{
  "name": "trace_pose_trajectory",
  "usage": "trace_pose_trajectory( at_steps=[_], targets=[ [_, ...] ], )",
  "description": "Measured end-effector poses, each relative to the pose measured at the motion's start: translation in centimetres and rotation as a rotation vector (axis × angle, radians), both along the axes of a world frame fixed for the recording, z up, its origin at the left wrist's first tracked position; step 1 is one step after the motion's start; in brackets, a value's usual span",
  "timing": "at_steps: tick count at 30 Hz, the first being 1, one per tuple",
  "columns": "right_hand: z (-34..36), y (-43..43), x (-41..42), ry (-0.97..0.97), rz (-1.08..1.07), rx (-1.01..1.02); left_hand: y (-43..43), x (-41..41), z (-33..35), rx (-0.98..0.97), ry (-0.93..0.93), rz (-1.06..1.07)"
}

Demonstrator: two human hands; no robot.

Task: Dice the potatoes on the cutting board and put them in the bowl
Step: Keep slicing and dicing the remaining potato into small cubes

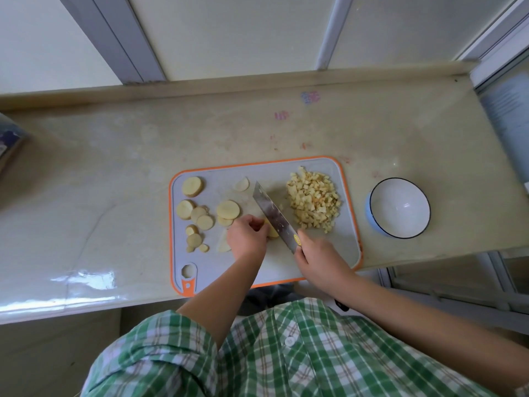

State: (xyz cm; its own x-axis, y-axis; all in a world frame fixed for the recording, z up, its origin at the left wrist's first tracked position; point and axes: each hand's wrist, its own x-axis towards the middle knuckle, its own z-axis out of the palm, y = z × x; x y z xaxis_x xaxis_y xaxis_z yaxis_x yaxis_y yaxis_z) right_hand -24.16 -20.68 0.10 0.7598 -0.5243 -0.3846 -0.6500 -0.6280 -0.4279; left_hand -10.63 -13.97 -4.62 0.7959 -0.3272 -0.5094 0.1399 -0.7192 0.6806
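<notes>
My left hand (247, 237) is curled down over a potato piece (272, 232) near the middle of the board (217, 267), fingertips pinning it flat. My right hand (315, 255) is wrapped round the handle of the knife (273, 214), thumb up by the heel of the blade.

The blade runs on a slant, tip away from me and to the left, handle back toward my right. The piece sits on the blade's left face, touching it, so the steel stands between my left fingers and the dice (313, 200) heaped on the right of the board. My fingers and the blade hide most of the piece, so I can't tell whether it is one slice or a small stack, though it looks like a stub already part cut.

What the next cut turns on, I think, is that slant. The piece has to be fed rightward into the blade, and my left knuckles are close beside the edge.

More slices (194, 216) lie spread along the left of the board, beyond my left hand and well apart from the knife, so they are that hand's to fetch. The bowl (400, 209) stands off the board on the counter (114, 181) to the right, just past the dice, with nothing in it. It is nearer my right hand. I judge the dicing roughly half done, and no potato has been moved to the bowl yet.
</notes>
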Motion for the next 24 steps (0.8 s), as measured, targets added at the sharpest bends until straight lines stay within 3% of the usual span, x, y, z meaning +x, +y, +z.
trace_pose_trajectory(
  at_steps=[15,24],
  targets=[
    [-0.3,0.5,0.5,0.053,0.038,0.012,-0.1,0.1,0.0,-0.013,0.038,0.03],
    [-1.3,0.9,1.1,0.011,-0.061,0.065,0.0,0.1,0.5,-0.029,0.065,0.049]
  ],
)
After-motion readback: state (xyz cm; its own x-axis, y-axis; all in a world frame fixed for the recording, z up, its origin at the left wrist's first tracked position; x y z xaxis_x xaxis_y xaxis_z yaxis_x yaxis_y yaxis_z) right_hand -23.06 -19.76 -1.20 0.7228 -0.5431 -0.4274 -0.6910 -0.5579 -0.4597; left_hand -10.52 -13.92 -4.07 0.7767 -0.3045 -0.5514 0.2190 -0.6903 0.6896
